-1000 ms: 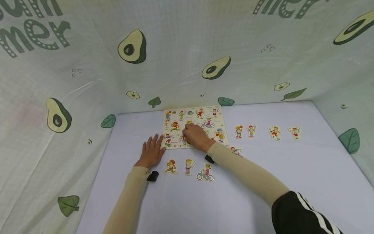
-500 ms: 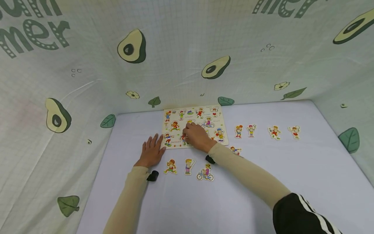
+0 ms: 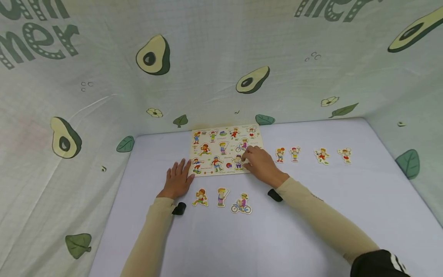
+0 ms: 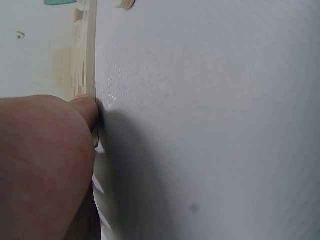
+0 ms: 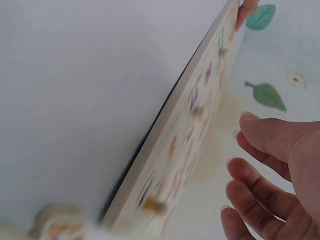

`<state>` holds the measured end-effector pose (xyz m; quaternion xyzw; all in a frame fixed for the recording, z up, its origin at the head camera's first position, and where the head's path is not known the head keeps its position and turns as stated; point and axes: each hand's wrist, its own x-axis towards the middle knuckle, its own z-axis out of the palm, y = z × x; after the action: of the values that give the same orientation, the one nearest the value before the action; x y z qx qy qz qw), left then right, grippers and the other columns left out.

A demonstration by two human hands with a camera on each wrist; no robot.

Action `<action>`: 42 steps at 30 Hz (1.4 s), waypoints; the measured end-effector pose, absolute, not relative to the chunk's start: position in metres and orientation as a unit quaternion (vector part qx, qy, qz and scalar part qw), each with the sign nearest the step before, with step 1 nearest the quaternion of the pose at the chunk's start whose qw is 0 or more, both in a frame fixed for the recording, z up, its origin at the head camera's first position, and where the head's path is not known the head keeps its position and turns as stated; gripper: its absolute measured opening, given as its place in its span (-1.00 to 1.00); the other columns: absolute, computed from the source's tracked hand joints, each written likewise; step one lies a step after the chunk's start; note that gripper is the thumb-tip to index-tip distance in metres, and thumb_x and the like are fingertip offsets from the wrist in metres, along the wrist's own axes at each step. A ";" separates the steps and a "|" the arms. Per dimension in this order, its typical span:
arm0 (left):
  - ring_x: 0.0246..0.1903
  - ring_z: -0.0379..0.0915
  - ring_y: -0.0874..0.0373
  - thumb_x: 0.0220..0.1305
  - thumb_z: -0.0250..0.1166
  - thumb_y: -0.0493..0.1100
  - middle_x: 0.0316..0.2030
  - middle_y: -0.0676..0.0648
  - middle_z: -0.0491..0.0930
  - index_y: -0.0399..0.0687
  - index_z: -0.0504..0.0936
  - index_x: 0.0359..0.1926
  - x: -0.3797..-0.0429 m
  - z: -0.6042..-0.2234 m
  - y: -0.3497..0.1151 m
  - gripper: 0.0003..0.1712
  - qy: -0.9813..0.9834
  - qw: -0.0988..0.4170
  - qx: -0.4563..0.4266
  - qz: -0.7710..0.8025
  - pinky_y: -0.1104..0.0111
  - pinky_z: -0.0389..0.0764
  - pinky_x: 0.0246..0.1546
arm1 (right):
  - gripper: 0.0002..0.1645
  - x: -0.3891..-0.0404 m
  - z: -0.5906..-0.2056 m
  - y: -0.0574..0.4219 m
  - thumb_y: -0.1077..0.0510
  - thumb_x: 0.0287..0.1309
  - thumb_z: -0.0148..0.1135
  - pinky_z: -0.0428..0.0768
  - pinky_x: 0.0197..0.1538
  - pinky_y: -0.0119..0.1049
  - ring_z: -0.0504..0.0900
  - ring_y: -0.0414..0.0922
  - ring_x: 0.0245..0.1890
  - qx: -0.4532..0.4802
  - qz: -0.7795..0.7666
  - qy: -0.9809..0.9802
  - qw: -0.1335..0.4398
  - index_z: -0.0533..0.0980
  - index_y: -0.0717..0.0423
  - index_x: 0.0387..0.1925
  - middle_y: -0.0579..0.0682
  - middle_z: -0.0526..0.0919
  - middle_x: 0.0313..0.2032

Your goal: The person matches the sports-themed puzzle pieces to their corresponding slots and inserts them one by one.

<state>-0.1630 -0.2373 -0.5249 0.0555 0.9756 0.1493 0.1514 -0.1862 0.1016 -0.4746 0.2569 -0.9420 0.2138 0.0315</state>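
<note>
A light puzzle board point(image 3: 207, 156) printed with small sports figures lies at the back of the table. Flat beside its left edge rests my left hand point(image 3: 178, 180), fingers spread, the thumb touching the board's edge point(image 4: 90, 55) in the left wrist view. Over the board's right part is my right hand point(image 3: 261, 164). Its fingers are loosely bent in the right wrist view, with nothing between thumb and fingertips point(image 5: 245, 172). Small knobs stand up from the board, one knob point(image 5: 199, 111) near its middle and another knob point(image 5: 155, 205) towards the near end.
In front of the board lie a runner piece point(image 3: 200, 197), a batter piece point(image 3: 222, 197) and a cyclist piece point(image 3: 241, 204). To the right are several more figure pieces, among them a footballer piece point(image 3: 322, 156). A printed cloth point(image 3: 207, 96) rises behind the table.
My right hand has moved right across the board, uncovering figures in its middle and lower part. A loose piece beside the right forearm is now hidden. My left hand has stayed put.
</note>
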 end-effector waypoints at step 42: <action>0.64 -0.37 -0.42 0.71 -0.05 0.01 0.68 -0.35 -0.19 -0.17 -0.05 0.70 -0.158 -0.515 -0.232 -0.24 0.976 0.143 0.059 0.152 -0.32 -0.28 0.57 | -0.76 -0.132 -0.500 0.204 0.28 0.03 0.66 0.64 -0.13 -0.10 0.62 -0.02 -0.17 0.242 0.196 -0.950 0.033 0.77 0.13 -0.23 -0.02 0.67 -0.19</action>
<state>-0.1584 -0.2322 -0.5149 0.0587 0.9762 0.1519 0.1433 -0.1324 0.2035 -0.5004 0.2416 -0.9498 0.1962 0.0325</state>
